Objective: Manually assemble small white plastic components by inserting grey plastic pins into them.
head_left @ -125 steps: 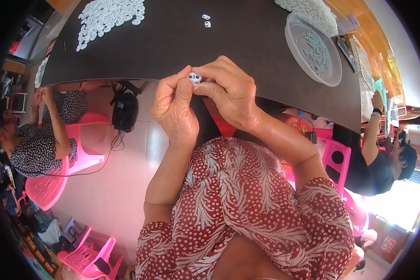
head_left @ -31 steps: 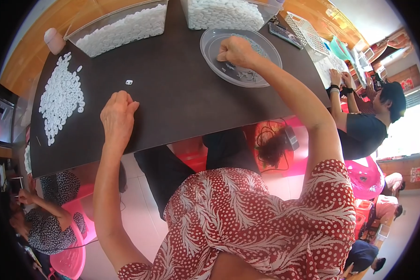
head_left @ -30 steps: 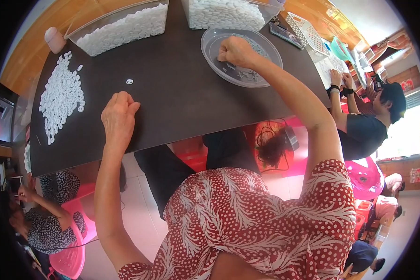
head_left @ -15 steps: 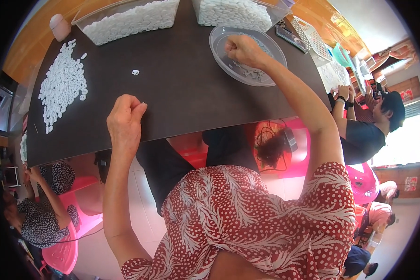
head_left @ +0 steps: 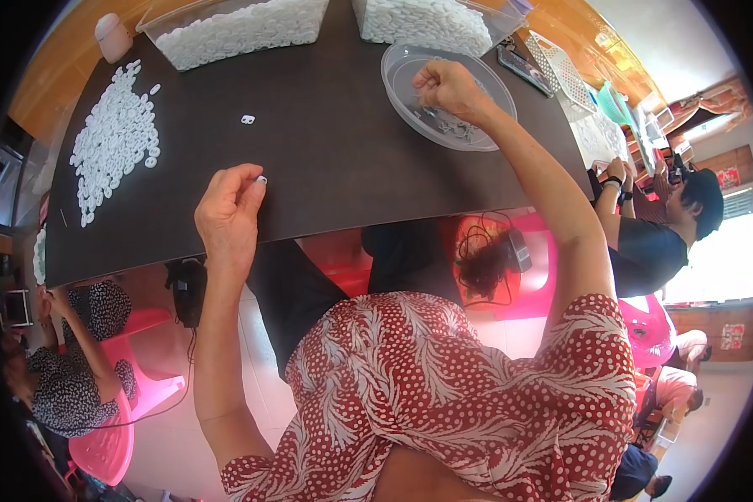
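Note:
My left hand (head_left: 229, 205) is raised over the table's near edge, fingers curled. Between its thumb and forefinger a small white plastic piece (head_left: 262, 179) peeks out. My right hand (head_left: 453, 89) reaches into a round clear plastic tub (head_left: 391, 77) at the far right, fingertips bent together; whether anything is pinched there is too small to make out. Thin grey bits (head_left: 456, 130) lie on the tub's bottom. One loose white two-holed piece (head_left: 248, 120) rests on the dark table beyond my left hand. To the left spreads a heap of small white oval pieces (head_left: 115, 138).
Two clear bins, a left bin (head_left: 163, 52) and a right bin (head_left: 364, 38), hold many white pieces at the back. A pink-capped container (head_left: 113, 38) stands back left. A phone (head_left: 525, 70) and white basket (head_left: 560, 67) are back right. Other people sit at both sides.
My left hand has turned slightly, so the white piece in its fingertips shows more. Inside the tub, my right hand's fingers have shifted a little. The whole view has moved slightly.

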{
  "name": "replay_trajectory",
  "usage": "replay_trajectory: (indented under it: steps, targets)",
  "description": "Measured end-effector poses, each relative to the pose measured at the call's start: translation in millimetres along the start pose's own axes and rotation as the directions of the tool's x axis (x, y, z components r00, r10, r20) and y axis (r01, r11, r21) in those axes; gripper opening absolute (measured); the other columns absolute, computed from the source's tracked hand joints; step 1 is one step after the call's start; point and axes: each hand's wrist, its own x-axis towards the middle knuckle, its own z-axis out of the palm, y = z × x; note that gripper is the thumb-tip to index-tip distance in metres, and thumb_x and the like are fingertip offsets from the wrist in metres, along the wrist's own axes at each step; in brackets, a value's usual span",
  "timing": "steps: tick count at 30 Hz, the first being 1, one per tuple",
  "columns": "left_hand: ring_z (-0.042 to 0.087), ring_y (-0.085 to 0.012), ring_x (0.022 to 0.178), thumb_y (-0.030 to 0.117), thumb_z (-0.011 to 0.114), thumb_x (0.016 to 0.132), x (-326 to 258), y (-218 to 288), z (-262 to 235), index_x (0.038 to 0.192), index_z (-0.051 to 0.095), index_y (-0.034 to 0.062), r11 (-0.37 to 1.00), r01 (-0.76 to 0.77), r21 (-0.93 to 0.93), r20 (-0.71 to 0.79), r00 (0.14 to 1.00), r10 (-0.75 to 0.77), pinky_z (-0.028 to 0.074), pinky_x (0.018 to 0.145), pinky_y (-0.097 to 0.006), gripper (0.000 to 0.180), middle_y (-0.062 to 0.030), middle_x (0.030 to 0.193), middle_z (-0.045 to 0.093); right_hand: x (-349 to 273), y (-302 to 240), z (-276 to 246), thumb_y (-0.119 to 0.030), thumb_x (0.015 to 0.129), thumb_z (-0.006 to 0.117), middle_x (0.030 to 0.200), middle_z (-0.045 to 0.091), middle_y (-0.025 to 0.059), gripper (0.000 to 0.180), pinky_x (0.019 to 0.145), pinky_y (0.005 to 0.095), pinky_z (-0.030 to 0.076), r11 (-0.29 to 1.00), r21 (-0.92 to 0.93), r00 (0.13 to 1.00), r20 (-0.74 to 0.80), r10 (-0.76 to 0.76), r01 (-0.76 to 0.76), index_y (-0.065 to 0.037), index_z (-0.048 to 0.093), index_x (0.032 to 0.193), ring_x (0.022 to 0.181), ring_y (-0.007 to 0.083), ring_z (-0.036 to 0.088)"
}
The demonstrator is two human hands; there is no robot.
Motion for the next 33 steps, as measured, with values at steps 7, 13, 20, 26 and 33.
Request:
replay_trajectory:
  steps: [7,13,20,26,33]
  targets:
    - [0.053,-0.0098,0.069,0.000,0.063,0.079,-1.1,-0.1,0.2,0.092,0.063,0.0012,0.998,0.021,-0.054,0.001,1.000,-0.021,0.044,0.065,-0.022,0.013,-0.0024,0.077,0.056,-0.4,0.8,-0.7,-0.002,0.067,0.068,0.074,0.063,0.0073,0.021,0.065,0.0271,0.049,0.998,0.067,1.000,-0.011,0.021,-0.020,0.005,0.063,0.087,0.069,0.0134,0.059]
    - [0.050,-0.0047,0.072,0.002,0.063,0.082,-1.8,4.8,2.5,0.096,0.066,0.0000,0.992,0.042,-0.119,0.024,0.999,-0.040,0.041,0.066,-0.018,0.014,0.0017,0.084,0.056,-9.1,-21.4,-3.9,0.000,0.072,0.064,0.078,0.062,0.0058,0.020,0.065,0.0242,0.047,0.983,0.175,0.997,-0.052,0.057,-0.047,0.003,0.062,0.092,0.072,0.0115,0.058]
    - [0.049,-0.0045,0.070,0.000,0.063,0.081,3.0,29.0,21.7,0.098,0.066,0.0010,0.986,-0.010,-0.167,0.016,1.000,0.013,0.040,0.064,-0.017,0.017,0.0013,0.081,0.055,-35.5,-102.5,31.8,-0.007,0.071,0.067,0.075,0.061,0.0036,0.023,0.058,0.0216,0.041,0.886,0.458,0.987,0.161,-0.002,-0.073,0.003,0.062,0.091,0.067,0.0085,0.055]
    - [0.049,-0.0077,0.061,-0.002,0.064,0.078,4.1,35.8,30.5,0.095,0.065,0.0025,0.982,-0.186,-0.031,-0.068,0.981,0.184,0.040,0.056,-0.021,0.017,-0.0017,0.071,0.052,-35.5,-132.7,67.2,-0.008,0.071,0.068,0.075,0.061,0.0032,0.023,0.058,0.0210,0.041,0.819,0.564,0.953,0.294,-0.075,-0.109,0.002,0.062,0.091,0.067,0.0077,0.055]
    - [0.054,-0.0132,0.061,-0.003,0.064,0.077,0.3,22.7,19.2,0.088,0.064,0.0021,0.931,-0.303,0.202,-0.071,0.944,0.322,0.042,0.055,-0.024,0.012,-0.0052,0.072,0.056,-31.9,-141.6,93.7,-0.001,0.068,0.068,0.075,0.061,0.0062,0.018,0.054,0.0224,0.042,0.741,0.640,0.926,0.371,-0.066,-0.204,0.005,0.063,0.085,0.064,0.0105,0.055]
